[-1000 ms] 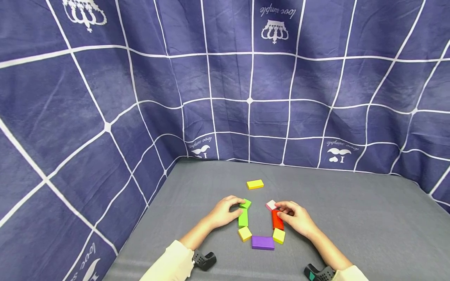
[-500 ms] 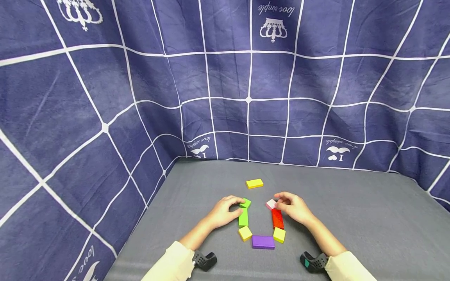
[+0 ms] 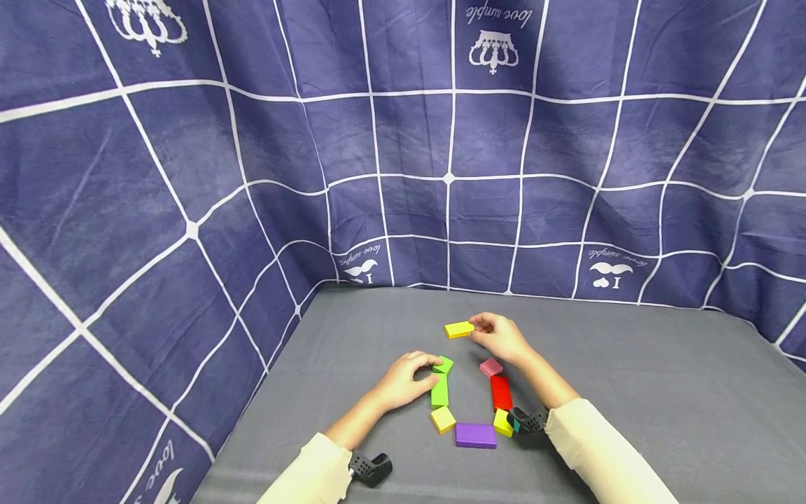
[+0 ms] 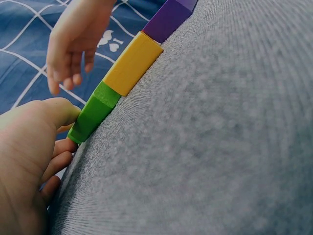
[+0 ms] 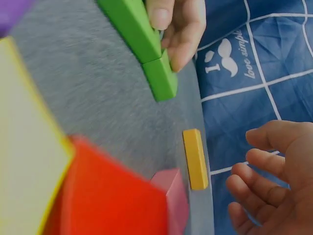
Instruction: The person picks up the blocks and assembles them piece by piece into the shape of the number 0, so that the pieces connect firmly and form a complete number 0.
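My left hand [image 3: 399, 383] rests beside two green blocks. Its thumb touches the long green block [image 3: 439, 393] and a forefinger touches the small green block [image 3: 445, 365]. Farther back, my right hand [image 3: 502, 339] is at the right end of a long yellow block [image 3: 457, 330]. In the right wrist view the fingers of that hand are spread and loosely bent, with a gap between them and the yellow block [image 5: 195, 159]. A pink block [image 3: 491, 367] touches or nearly touches the red block [image 3: 502, 393].
Nearer the body lie a small yellow block [image 3: 443, 420], a purple block [image 3: 476, 435] and another yellow block [image 3: 502, 423], partly covered by the right wrist's strap. The blocks form a U on the grey table [image 3: 630, 392]. A blue checked cloth [image 3: 409, 140] hangs behind.
My right hand has left the pink block and moved away from the body to the long yellow block. The left hand has stayed at the green blocks.
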